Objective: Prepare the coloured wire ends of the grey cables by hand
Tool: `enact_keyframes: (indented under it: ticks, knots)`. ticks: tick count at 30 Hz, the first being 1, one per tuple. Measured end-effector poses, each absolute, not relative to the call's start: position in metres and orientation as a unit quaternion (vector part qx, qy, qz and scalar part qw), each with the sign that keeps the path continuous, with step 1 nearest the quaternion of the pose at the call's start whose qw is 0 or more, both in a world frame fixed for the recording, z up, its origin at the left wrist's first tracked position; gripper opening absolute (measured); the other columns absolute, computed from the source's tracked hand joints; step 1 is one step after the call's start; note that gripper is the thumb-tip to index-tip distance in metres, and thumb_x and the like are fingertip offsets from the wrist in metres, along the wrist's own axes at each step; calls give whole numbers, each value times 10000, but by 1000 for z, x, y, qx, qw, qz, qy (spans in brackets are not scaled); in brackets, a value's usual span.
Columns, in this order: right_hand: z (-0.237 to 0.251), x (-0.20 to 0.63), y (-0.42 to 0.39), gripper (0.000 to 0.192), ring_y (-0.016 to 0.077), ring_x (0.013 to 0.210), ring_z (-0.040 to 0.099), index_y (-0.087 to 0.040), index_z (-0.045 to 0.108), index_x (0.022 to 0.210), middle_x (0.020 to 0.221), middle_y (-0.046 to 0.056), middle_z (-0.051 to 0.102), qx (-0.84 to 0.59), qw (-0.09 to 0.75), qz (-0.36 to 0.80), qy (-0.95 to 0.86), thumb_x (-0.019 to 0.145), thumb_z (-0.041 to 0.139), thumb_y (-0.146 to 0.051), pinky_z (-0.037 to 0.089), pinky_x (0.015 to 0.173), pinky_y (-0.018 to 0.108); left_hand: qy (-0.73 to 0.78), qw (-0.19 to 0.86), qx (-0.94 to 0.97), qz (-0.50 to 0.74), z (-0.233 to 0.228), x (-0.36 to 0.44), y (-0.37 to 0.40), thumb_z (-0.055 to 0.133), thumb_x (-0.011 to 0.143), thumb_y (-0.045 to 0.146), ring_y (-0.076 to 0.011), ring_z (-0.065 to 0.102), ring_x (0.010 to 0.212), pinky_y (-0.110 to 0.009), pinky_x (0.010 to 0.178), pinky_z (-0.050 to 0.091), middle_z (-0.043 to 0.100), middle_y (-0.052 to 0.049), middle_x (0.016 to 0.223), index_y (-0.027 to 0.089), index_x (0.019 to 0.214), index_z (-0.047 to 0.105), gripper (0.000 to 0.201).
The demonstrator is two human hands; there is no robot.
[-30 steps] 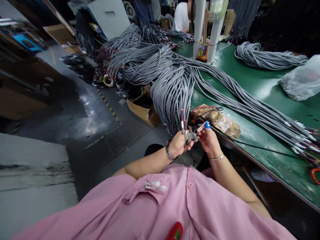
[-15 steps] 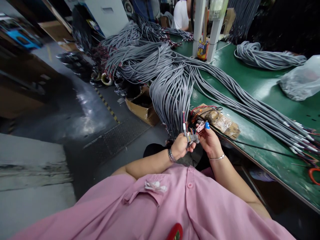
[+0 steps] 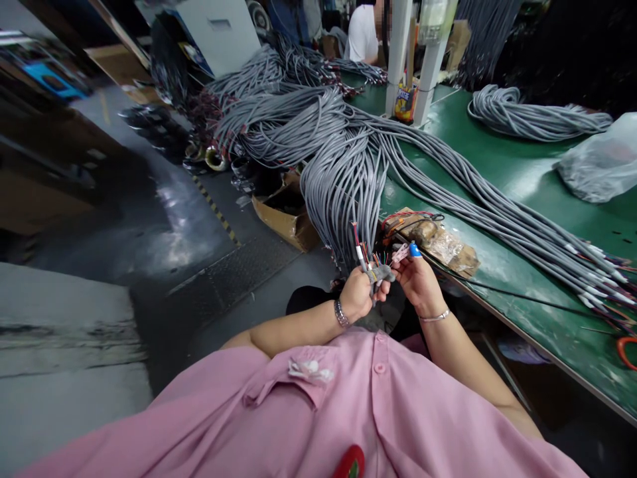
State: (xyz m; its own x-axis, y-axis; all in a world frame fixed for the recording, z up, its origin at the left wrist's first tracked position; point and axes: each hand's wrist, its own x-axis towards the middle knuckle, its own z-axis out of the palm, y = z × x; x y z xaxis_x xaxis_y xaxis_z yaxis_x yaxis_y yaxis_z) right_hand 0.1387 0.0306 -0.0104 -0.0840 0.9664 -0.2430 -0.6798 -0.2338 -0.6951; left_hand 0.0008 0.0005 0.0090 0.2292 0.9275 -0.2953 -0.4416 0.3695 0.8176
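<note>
In my left hand [image 3: 357, 293] is a grey cable [image 3: 361, 255], gripped in closed fingers. Red and dark wires stick up from its end past a white band, and thin multicoloured wires [image 3: 381, 258] fan out beside it. A grey cover [image 3: 383, 273] sits on the thumb of that hand. Just to the right, my right hand [image 3: 419, 284] pinches a small pale pink piece [image 3: 400, 253] close to the wire tips; its exact kind is unclear. The right thumb wears a blue cover [image 3: 415, 249]. Whether the pink piece touches the wires I cannot tell.
A large heap of grey cables [image 3: 343, 179] hangs over the edge of the green table [image 3: 522, 169]. A taped cardboard piece [image 3: 438, 242] lies beside my right hand. Orange-handled scissors [image 3: 627, 350], a plastic bag [image 3: 602, 159] and a floor carton [image 3: 283, 219] are around. Another person [image 3: 363, 33] sits at the back.
The cable end in my left hand has tilted a little to the left, and its thin wires are more spread out. My right hand has shifted slightly, still pinching the pink piece.
</note>
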Motion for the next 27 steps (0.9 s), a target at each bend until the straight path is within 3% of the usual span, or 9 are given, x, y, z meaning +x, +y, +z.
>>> enact_keyframes:
  ticks: [10,19,27]
  knots:
    - [-19,136,35,171,106,672,603,-195,683,794,755,-12,683,-283,613,717,-176,750,745,-348,520,634,221,419,724,296,462,5,8,6,667,684,401,-95,474,344,-208,343,215,580,-17,485,134,704,588,280]
    - [-20,141,32,463,139,663,624,-202,647,793,810,29,701,-298,564,752,-167,759,600,-661,536,602,270,412,721,290,476,7,3,-4,673,694,402,-96,484,350,-208,347,256,587,-11,497,140,705,586,276]
    - [-11,139,33,267,103,617,579,-198,655,859,767,-5,674,-348,606,680,-222,812,656,-461,520,574,222,395,704,262,528,15,6,-2,703,711,404,-75,483,395,-206,373,255,589,-2,542,132,741,611,289]
